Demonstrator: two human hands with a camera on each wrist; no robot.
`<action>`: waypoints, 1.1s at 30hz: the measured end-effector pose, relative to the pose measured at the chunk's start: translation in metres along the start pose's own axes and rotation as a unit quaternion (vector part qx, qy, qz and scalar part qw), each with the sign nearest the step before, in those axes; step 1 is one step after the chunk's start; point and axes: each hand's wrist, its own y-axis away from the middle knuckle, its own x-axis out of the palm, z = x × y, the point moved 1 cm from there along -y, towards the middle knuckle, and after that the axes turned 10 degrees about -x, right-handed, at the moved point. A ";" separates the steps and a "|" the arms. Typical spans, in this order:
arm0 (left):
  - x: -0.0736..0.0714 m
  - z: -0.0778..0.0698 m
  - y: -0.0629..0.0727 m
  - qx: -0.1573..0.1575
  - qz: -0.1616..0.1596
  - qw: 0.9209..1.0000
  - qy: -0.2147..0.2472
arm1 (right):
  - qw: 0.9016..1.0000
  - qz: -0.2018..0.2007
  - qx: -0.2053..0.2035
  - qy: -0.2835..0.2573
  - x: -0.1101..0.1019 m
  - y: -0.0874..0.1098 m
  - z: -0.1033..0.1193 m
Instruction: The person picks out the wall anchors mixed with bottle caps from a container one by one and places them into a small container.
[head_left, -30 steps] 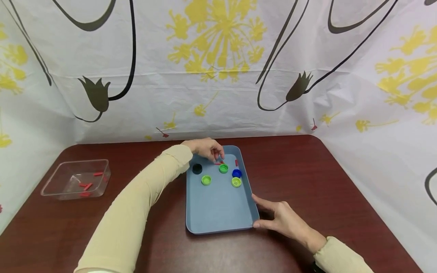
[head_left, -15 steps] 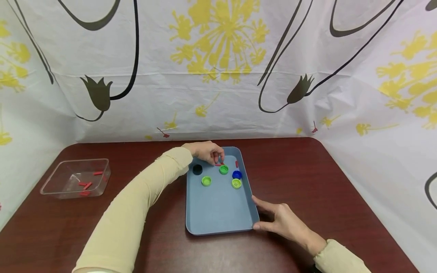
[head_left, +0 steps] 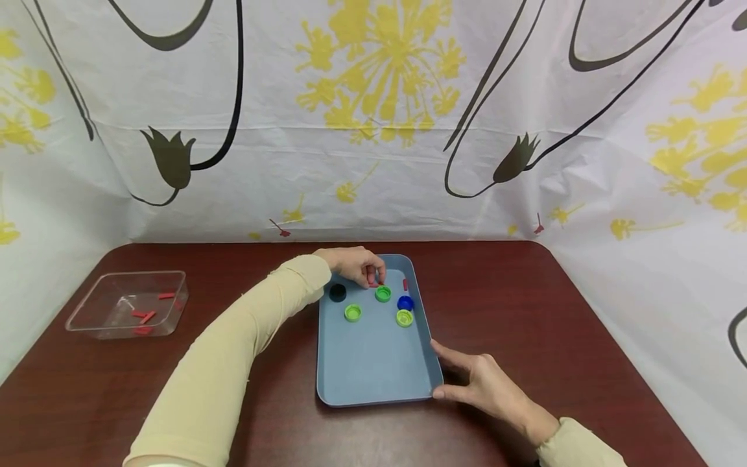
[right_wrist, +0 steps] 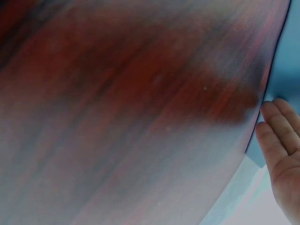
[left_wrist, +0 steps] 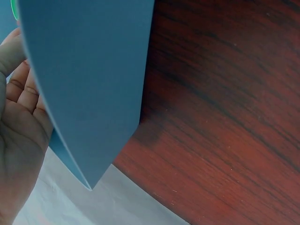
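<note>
My left hand [head_left: 355, 264] reaches over the far left part of the blue-grey tray [head_left: 373, 370], its fingertips bent down at a small red stick [head_left: 381, 283]. The fingers appear to pinch it; their tips partly hide it. Another red stick [head_left: 372, 285] lies beside the fingertips. Just in front is a green bottle cap [head_left: 382, 294]. In the left wrist view, the tray's outer wall [left_wrist: 89, 84] hides part of the hand. My right hand [head_left: 490, 386] touches the tray's near right corner with thumb and fingers spread; in the right wrist view its fingers [right_wrist: 274, 136] lie straight against the wall.
Also in the tray are a black cap [head_left: 338, 292], a light green cap [head_left: 353, 312], a blue cap [head_left: 405, 303], a yellow-green cap [head_left: 404, 318] and a red stick [head_left: 405, 284]. A clear plastic box [head_left: 111, 318] with several red sticks stands at the table's left.
The head view has shifted slightly, so the scene sits a little lower. My left fingertips have lowered slightly at the red stick. The right hand stays at the tray corner.
</note>
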 end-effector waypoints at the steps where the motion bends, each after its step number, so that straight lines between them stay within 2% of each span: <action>1: 0.000 0.000 0.000 0.000 0.000 1.000 0.000 | 1.000 0.000 -0.001 -0.001 0.000 0.000 0.000; 8: 0.002 0.000 0.000 0.002 0.010 1.000 0.013 | 1.000 -0.008 -0.011 0.004 0.001 0.001 -0.002; 21: 0.006 0.003 -0.002 0.009 0.001 1.000 0.013 | 0.999 -0.015 -0.028 0.013 0.002 0.000 -0.003; 33: 0.006 0.002 -0.001 -0.012 -0.001 1.000 0.029 | 1.000 -0.013 -0.024 0.010 0.002 0.000 -0.003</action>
